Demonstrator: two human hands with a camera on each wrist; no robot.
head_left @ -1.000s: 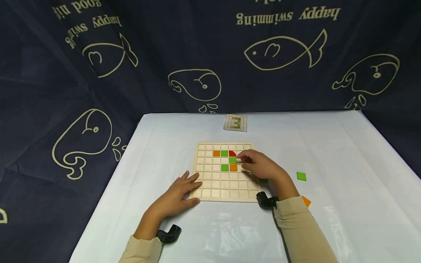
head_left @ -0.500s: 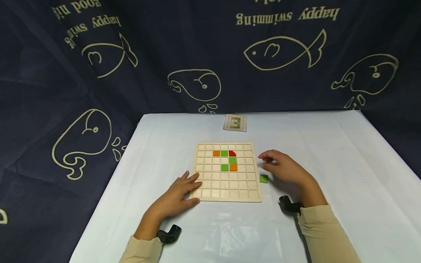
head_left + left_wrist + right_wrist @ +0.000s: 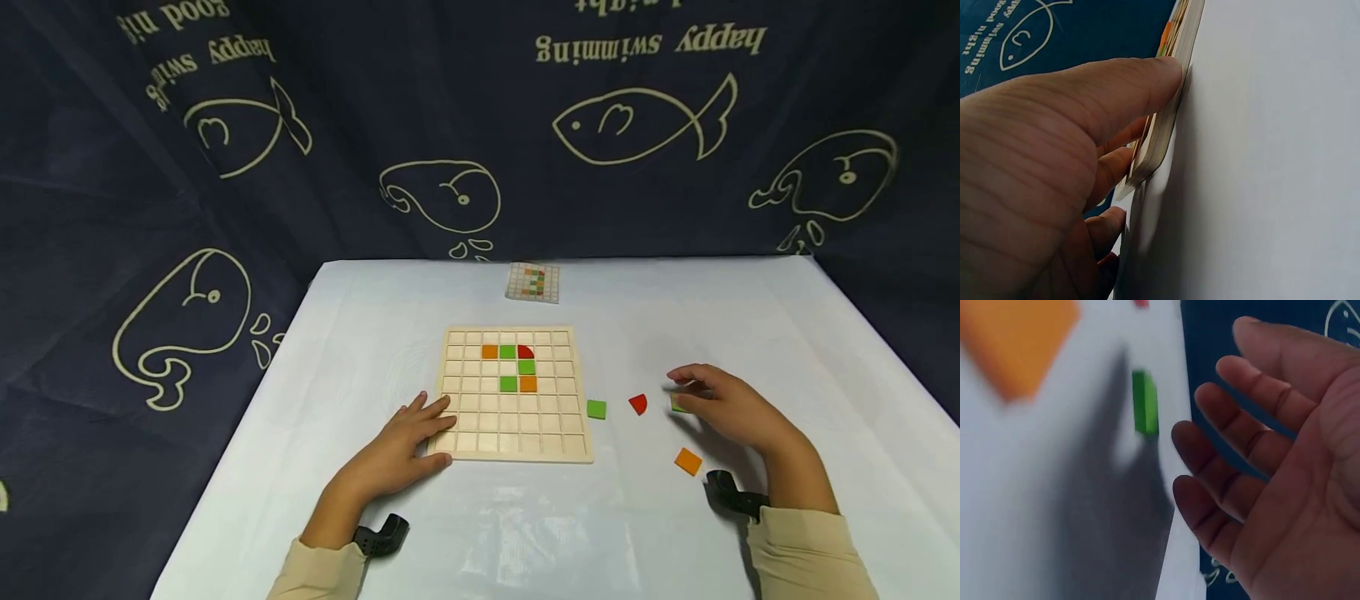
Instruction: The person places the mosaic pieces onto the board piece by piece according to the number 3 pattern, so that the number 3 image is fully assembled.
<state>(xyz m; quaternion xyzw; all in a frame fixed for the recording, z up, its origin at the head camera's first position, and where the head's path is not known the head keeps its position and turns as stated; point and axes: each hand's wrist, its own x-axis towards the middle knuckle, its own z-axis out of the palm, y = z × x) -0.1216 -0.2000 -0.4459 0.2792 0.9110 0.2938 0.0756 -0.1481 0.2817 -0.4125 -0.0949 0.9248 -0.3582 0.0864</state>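
Note:
My left hand (image 3: 401, 446) rests spread at the lower left edge of a wooden grid board (image 3: 551, 427). In the left wrist view its thumb lies against the board's side (image 3: 1161, 139). On the board sit several orange and green square tiles and one red quarter-round tile (image 3: 526, 352). Off to the right, my right hand (image 3: 738, 412) hovers over a green square tile (image 3: 677, 405), partly hidden by the thumb in the head view. The right wrist view shows that green tile (image 3: 1145, 403) on the table, apart from the loosely bent fingers, which hold nothing.
Another green tile (image 3: 596, 409) lies just right of the board, with a red wedge-shaped tile (image 3: 637, 404) beyond it. An orange tile (image 3: 687, 461) lies nearer me. A small pattern card (image 3: 532, 282) sits at the table's back edge, before a dark printed cloth (image 3: 420, 100).
My right hand has moved right, from over the board to above the loose green tile. The red wedge and orange tile now show uncovered. My left hand has stayed in place.

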